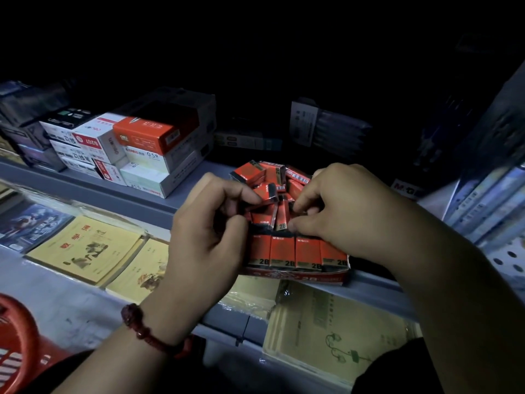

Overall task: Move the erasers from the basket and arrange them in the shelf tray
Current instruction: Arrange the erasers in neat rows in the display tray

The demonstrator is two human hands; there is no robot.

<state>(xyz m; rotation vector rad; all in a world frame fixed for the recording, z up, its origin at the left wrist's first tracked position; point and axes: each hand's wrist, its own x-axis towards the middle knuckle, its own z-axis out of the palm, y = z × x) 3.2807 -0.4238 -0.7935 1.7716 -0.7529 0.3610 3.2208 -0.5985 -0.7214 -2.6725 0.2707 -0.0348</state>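
Note:
A red cardboard shelf tray point(295, 275) marked 2B sits on the grey shelf edge. Its front row holds several red and black 2B erasers point(306, 253) standing upright side by side. Behind them more erasers point(272, 173) lie in a loose pile. My left hand point(207, 231) pinches an eraser at the left of the pile between thumb and forefinger. On the right, my right hand point(338, 206) pinches an upright eraser point(281, 218) in the second row. The red basket point(17, 339) shows at the bottom left corner.
Stacked boxes of pens point(136, 146) stand on the shelf at the left. Yellow exercise books point(85, 248) lie on the lower shelf below the tray, and further books point(335, 331) at lower right. Folders point(488, 200) lean at the right. The upper area is dark.

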